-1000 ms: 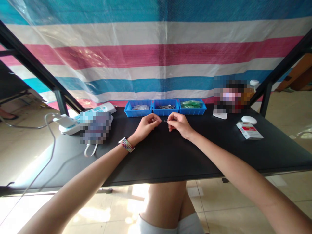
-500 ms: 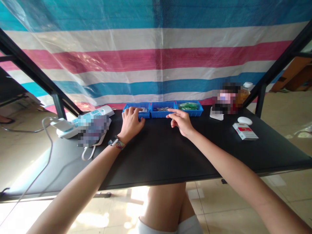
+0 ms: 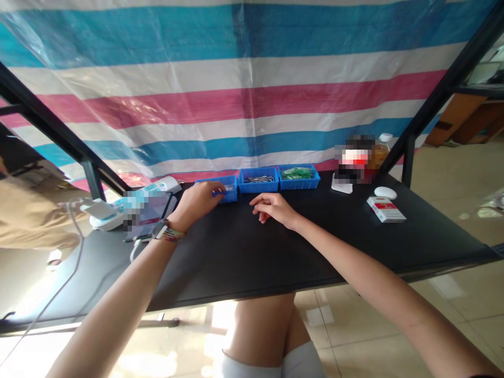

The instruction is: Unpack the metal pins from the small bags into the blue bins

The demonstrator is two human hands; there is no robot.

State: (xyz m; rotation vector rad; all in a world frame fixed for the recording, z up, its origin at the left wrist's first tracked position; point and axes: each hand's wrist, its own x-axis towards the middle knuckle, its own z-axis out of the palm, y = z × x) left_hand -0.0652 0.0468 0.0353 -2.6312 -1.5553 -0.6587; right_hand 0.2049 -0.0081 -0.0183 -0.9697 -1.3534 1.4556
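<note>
Three blue plastic bins stand in a row at the back of the black table [image 3: 236, 252]. My left hand [image 3: 199, 202] is at the left blue bin [image 3: 228, 197], its fingers bent over the near left rim; some clear pieces show inside. Thin metal pieces lie in the middle bin [image 3: 258, 187], and green packets [image 3: 298, 173] fill the right bin [image 3: 301, 184]. In front of the middle bin hovers my right hand [image 3: 275, 208], palm inward, fingers loosely bent and slightly apart, with nothing visible in it.
At left lie a power strip [image 3: 159, 186] with a plugged-in charger [image 3: 103, 208], a cable and a partly blurred device. A white-and-red box [image 3: 386, 210], a white oval object [image 3: 385, 192] and a bottle [image 3: 382, 149] stand right. A person in tan clothing [image 3: 35, 210] is beyond.
The left bin has come toward me, out of line with the others, with my left hand on it. My right hand has drawn back from the middle bin, its pointing finger now bent.
</note>
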